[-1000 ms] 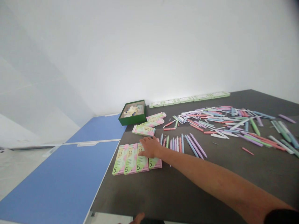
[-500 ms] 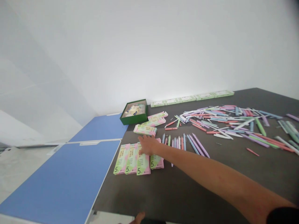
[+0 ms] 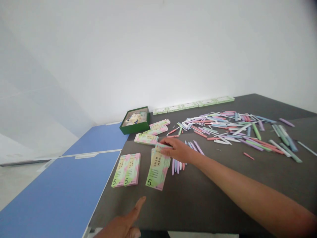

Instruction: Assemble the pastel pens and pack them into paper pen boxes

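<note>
My right hand grips the top end of a green and pink pen box printed with a 5. The box is lifted off the table, and part of another box behind it is hidden. To its left, two similar boxes lie side by side. My left hand is at the bottom edge, its index finger stretched out below the held box and touching nothing. Right beside my right hand lies a row of pens, partly covered by the hand and forearm.
Loose pastel pens are heaped across the dark table. A green box with packets inside stands at the back left, beside several loose pen boxes. Pale green boxes line the wall. Blue panels adjoin on the left.
My right hand has picked up a pen box from the row and lifted it. My left hand has come up further into view from the bottom edge. The view has shifted slightly right.
</note>
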`<state>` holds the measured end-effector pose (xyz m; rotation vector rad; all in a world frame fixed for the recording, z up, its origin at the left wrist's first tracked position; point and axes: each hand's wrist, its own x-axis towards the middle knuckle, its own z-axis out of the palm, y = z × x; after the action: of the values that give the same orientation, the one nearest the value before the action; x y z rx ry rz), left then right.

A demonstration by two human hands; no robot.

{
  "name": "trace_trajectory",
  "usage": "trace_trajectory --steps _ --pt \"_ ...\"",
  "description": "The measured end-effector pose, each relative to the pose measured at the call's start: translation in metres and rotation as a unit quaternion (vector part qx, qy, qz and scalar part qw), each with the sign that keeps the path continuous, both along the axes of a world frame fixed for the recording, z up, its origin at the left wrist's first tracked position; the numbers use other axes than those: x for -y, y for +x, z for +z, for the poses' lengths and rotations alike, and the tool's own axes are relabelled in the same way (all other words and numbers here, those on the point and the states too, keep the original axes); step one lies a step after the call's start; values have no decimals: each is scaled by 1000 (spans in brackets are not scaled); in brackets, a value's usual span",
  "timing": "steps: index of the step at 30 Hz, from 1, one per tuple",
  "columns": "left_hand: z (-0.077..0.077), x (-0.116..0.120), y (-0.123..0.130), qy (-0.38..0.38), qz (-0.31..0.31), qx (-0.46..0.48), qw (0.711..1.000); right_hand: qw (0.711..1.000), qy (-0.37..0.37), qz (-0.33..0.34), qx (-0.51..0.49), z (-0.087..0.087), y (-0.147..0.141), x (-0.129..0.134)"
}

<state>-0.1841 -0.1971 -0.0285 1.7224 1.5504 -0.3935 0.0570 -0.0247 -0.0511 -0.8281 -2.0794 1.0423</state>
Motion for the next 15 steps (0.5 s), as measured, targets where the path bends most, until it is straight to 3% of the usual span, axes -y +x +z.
trace_trajectory --steps 4,7,10,15 --pt "23 -37 49 123 -19 8 992 999 -20 32 -25 -5 50 32" --pt "26 -64 94 167 -48 65 983 998 60 22 1 -1 70 61" --pt "10 -81 126 151 -79 131 977 991 124 4 55 2 82 86" --pt "-19 -89 148 124 -105 140 977 984 129 3 121 -13 103 101"
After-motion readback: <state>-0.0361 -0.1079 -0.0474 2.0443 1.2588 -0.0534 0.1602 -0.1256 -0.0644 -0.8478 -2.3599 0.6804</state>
